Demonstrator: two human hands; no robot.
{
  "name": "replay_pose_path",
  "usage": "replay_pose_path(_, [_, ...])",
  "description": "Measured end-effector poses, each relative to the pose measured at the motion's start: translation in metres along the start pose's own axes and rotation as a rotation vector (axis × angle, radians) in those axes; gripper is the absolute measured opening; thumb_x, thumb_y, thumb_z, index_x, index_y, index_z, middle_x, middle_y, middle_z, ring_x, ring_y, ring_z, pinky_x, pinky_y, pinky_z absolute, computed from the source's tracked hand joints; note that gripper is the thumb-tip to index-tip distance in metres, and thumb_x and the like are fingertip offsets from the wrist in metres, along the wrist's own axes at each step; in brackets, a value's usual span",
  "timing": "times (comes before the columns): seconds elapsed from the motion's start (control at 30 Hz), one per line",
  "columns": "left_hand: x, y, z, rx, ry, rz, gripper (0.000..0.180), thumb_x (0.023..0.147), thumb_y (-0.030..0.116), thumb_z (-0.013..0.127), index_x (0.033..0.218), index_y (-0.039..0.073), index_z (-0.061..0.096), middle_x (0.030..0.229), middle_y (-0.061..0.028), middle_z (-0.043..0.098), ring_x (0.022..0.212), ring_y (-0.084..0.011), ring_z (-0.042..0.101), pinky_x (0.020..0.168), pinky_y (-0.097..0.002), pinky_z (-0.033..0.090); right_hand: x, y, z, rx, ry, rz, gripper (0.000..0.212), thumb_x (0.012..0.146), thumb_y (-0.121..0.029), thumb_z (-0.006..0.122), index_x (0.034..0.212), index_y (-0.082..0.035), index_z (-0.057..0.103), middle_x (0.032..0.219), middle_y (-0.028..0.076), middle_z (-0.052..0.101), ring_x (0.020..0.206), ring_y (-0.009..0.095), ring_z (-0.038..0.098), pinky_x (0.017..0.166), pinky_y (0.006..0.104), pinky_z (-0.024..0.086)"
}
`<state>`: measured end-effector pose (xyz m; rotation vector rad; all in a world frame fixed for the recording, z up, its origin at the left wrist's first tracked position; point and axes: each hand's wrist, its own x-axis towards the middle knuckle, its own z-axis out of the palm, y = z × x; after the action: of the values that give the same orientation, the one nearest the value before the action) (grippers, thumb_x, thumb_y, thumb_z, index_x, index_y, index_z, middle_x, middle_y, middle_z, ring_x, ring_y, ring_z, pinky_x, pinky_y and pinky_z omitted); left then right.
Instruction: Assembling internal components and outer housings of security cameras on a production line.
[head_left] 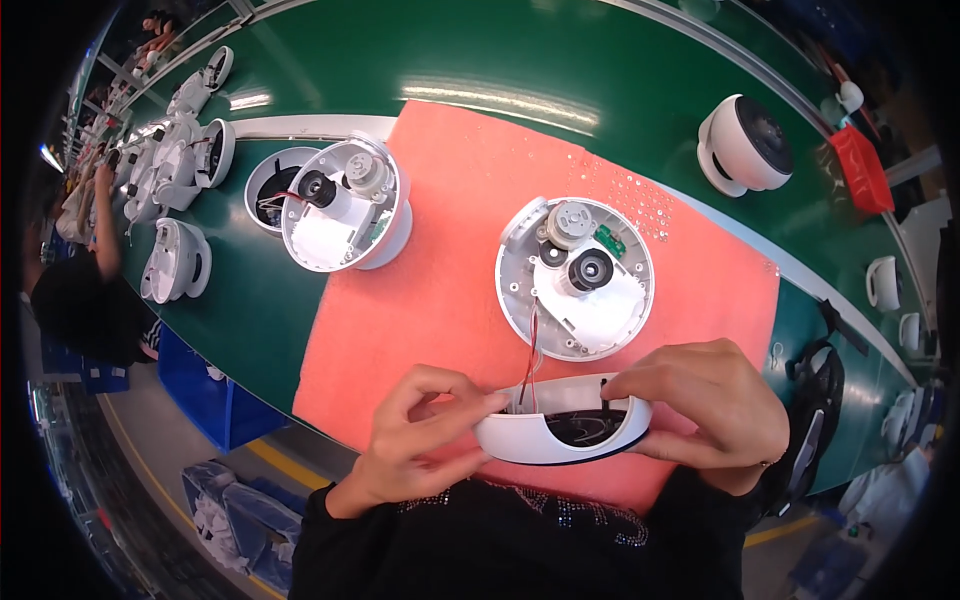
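Between my hands, close to my body, a white round housing cover (pixel 565 428) with a dark inside is held tilted over the near edge of the pink foam mat (pixel 450 290). My left hand (pixel 425 435) grips its left rim with thumb and fingers. My right hand (pixel 705 405) pinches its right rim, fingers over the top edge. Thin red and white wires (pixel 533 345) run from the cover to an opened white camera housing (pixel 575 280) lying just beyond it, with a lens, a round metal motor and a small green board. A second opened housing (pixel 345 205) rests at the mat's upper left.
A white and black assembled camera (pixel 745 145) stands on the green table (pixel 330 60) at the right. Many tiny screws (pixel 635 200) lie on the mat's far right part. Several white housings (pixel 180 165) crowd the left, near another person (pixel 85 290). A red bin (pixel 860 168) sits far right.
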<state>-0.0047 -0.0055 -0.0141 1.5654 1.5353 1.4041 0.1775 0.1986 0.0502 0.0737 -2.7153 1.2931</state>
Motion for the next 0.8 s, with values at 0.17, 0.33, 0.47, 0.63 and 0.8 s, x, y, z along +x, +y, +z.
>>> replay_pose_path(0.17, [0.000,-0.005,-0.001,-0.043,-0.016,0.034,0.051,0.063,-0.006,0.069,0.112,-0.003,0.057,0.103,-0.0123,0.042,0.095,-0.0254,0.056,0.085,-0.0342,0.050,0.002,0.001,0.004,-0.002,0.081,-0.014,0.038,0.069,-0.016,0.068,0.102,-0.001,0.056,0.085,0.012,0.062,0.072,0.029,0.061,0.059,0.0345,0.050])
replay_pose_path(0.33, [-0.003,-0.004,-0.001,0.043,0.032,0.027,0.057,0.062,-0.001,0.073,0.116,-0.003,0.055,0.100,-0.0138,0.049,0.092,-0.0239,0.057,0.077,-0.0305,0.050,0.004,-0.002,0.010,-0.012,0.156,-0.024,0.042,0.067,-0.015,0.070,0.104,-0.001,0.057,0.085,0.013,0.062,0.071,0.028,0.063,0.058,0.0339,0.050])
replay_pose_path(0.47, [0.000,-0.003,-0.003,0.187,0.102,-0.011,0.065,0.060,0.009,0.079,0.117,-0.006,0.052,0.088,-0.0156,0.059,0.079,-0.0207,0.061,0.066,-0.0270,0.049,0.008,-0.009,0.014,0.049,0.199,0.075,0.048,0.065,-0.014,0.072,0.109,0.000,0.056,0.084,0.014,0.062,0.072,0.027,0.063,0.061,0.0313,0.049])
replay_pose_path(0.63, [0.005,-0.003,0.000,0.121,0.219,-0.070,0.064,0.060,0.013,0.079,0.114,-0.007,0.053,0.079,-0.0143,0.061,0.070,-0.0190,0.063,0.061,-0.0274,0.050,0.012,-0.006,0.021,0.133,0.215,0.147,0.053,0.065,-0.013,0.073,0.113,0.001,0.055,0.089,0.015,0.062,0.077,0.028,0.064,0.067,0.0311,0.049])
replay_pose_path(0.8, [0.002,-0.009,-0.002,0.117,0.197,-0.059,0.061,0.062,0.011,0.078,0.114,-0.007,0.053,0.084,-0.0147,0.061,0.073,-0.0191,0.063,0.063,-0.0277,0.051,0.013,-0.008,0.027,0.144,0.288,0.088,0.050,0.069,-0.010,0.069,0.116,-0.005,0.052,0.084,0.014,0.060,0.071,0.030,0.061,0.063,0.0346,0.049])
